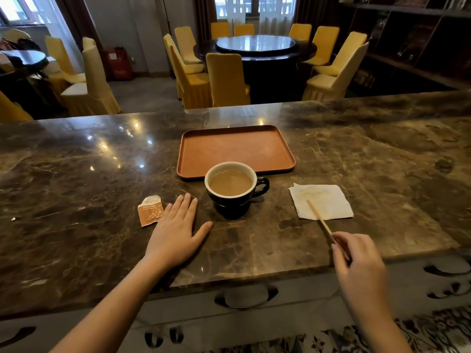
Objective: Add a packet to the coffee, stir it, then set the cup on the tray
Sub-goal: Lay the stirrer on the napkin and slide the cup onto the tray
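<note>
A marble desk [76,174] is seen before yellow chairs [226,77]. The left hand [175,233] is laid flat, fingers spread, the packet [150,210] just beside them. The stirrer [321,220] is pinched by the right hand [356,261], its tip on the napkin [328,197]. The cup [233,189] stands beyond the left fingers, touching the tray [237,146].

One view only, from a camera worn on the person's head; it looks forward and down across the marble counter [76,179], whose near edge crosses the lower part of the picture; the tray [235,149] sits near the centre, just beyond the cup [233,191]; both forearms enter from the bottom corners, close to the lens; beyond the counter's far edge the wide angle takes in a dining room.
</note>
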Available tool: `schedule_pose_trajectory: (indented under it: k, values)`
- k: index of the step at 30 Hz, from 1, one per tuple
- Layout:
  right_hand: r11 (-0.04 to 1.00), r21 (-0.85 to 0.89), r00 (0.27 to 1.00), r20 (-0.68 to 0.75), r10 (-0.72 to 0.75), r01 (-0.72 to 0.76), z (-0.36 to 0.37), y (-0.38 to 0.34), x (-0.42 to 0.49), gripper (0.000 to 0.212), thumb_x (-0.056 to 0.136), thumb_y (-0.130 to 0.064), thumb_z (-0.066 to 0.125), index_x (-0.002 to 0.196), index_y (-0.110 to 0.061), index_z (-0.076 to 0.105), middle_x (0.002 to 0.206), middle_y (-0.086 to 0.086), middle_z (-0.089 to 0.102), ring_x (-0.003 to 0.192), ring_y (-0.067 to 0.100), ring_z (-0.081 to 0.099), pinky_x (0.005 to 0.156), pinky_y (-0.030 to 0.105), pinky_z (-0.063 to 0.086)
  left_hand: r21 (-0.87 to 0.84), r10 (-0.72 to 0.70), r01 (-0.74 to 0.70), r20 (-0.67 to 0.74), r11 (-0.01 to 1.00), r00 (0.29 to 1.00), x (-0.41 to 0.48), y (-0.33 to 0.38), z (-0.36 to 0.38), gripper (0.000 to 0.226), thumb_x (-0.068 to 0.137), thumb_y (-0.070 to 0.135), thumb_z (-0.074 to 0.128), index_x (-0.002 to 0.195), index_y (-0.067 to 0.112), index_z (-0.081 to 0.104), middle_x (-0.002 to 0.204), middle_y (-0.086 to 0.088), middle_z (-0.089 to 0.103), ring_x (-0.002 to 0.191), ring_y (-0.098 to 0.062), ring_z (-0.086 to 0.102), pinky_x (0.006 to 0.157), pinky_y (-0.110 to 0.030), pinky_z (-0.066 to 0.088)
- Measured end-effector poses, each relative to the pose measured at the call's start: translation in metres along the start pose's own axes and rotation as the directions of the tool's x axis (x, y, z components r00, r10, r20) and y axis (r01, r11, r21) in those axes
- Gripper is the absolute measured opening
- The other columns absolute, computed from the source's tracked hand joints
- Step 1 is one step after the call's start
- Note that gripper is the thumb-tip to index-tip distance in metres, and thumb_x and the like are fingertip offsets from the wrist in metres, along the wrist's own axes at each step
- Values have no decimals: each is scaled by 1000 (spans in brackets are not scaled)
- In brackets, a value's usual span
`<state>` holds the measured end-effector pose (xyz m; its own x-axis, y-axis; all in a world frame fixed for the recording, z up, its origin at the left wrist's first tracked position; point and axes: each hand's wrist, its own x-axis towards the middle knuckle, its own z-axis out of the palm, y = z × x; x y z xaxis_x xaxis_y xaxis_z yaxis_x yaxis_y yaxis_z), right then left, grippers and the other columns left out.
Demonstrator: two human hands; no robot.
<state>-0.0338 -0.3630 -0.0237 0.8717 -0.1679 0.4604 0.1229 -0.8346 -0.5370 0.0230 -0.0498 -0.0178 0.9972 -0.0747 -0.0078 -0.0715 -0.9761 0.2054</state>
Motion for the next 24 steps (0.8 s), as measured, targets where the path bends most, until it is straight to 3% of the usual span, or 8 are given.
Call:
schedule_pose_trajectory:
  k: [6,18,21,24]
  values:
    - [996,-74,994,92,-49,56,-1,3,1,35,73,9,63,107,0,64,76,7,51,70,22,49,58,29,38,34,8,-8,28,999,1000,1,0,1,72,89,59,21,145,19,0,156,-3,-4,143,-14,-8,115,-33,-5]
    - [993,-111,983,185,-7,28,-3,-3,6,23,81,3,55,103,0,63,75,8,50,72,22,47,53,36,44,72,-21,11,127,997,992,7,3,-10,75,90,58,27,145,13,3,157,-8,-1,144,-21,-4,116,-37,0]
    - [992,-119,982,187,-11,33,-2,-4,10,19,83,-2,55,100,-1,62,78,7,51,74,20,46,57,32,40,30,-56,53,133,998,990,12,11,-15,71,92,53,28,144,9,12,156,-12,3,144,-24,1,116,-37,3]
    - [993,-115,987,161,18,1,-1,-8,16,12,82,-8,58,93,-3,58,89,10,51,82,19,43,65,31,39,-85,-87,88,8,993,996,15,20,-13,60,94,46,32,135,1,32,155,-16,9,144,-26,4,116,-39,8]
